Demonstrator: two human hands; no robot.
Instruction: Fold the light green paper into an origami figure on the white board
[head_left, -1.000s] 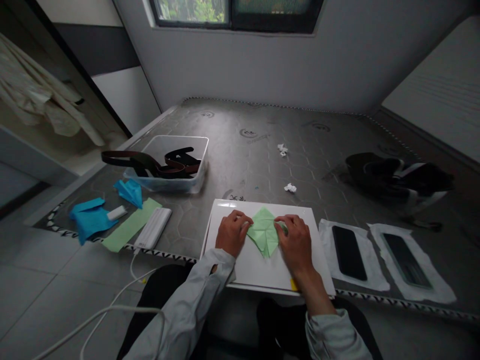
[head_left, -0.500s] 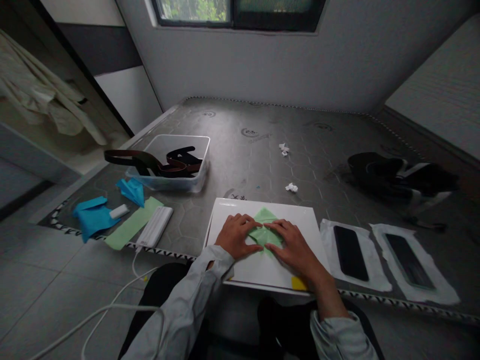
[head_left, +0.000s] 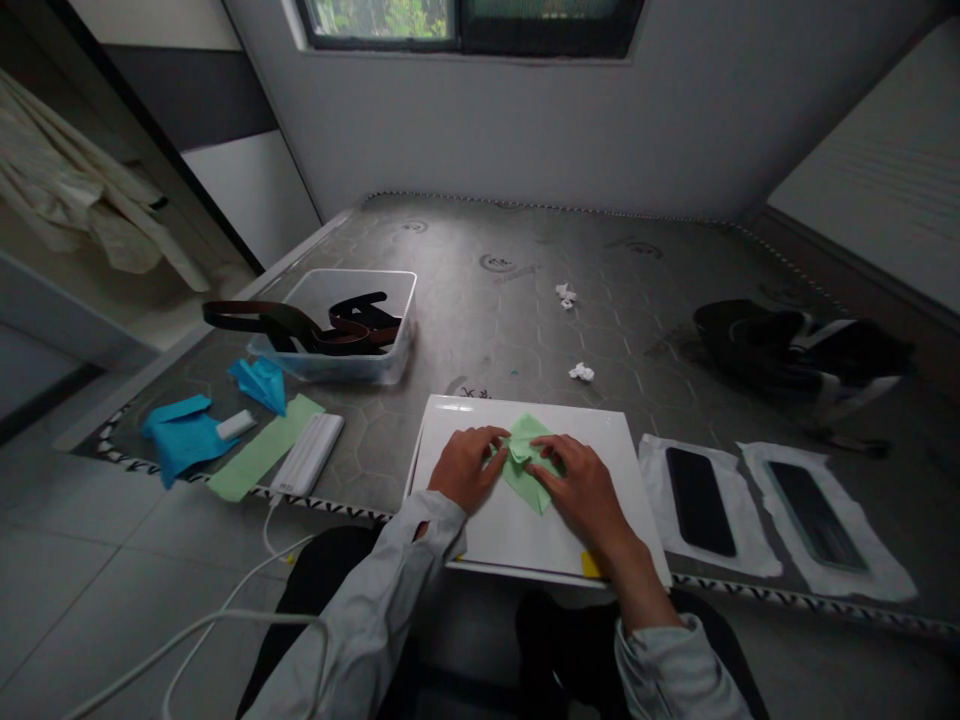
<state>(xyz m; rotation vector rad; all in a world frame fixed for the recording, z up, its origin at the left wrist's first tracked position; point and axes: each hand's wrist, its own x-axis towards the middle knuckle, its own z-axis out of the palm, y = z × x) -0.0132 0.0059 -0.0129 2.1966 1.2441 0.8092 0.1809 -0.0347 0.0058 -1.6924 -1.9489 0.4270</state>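
A folded piece of light green paper (head_left: 534, 492) lies on a flat white box (head_left: 480, 535) in front of me. My left hand (head_left: 471, 465) pinches its left edge between thumb and fingers. From the other side my right hand (head_left: 574, 480) has its thumb and fingers closed on the paper's right part. A small flap stands raised between the two hands, and the lower corner points toward me. My fingers hide both side corners of the paper.
To the left are a clear plastic bin (head_left: 397, 360) holding belts (head_left: 352, 335), blue folded paper (head_left: 187, 440), a green paper strip (head_left: 259, 450) and a white power strip (head_left: 309, 455). Right of the box lie two phones (head_left: 699, 500) on white wrappers, with a black bag (head_left: 795, 350) behind.
The green paper's upper layer has been lifted into a small flap in the middle. Both thumbs have moved up from the lower edge, and the lower corner now shows.
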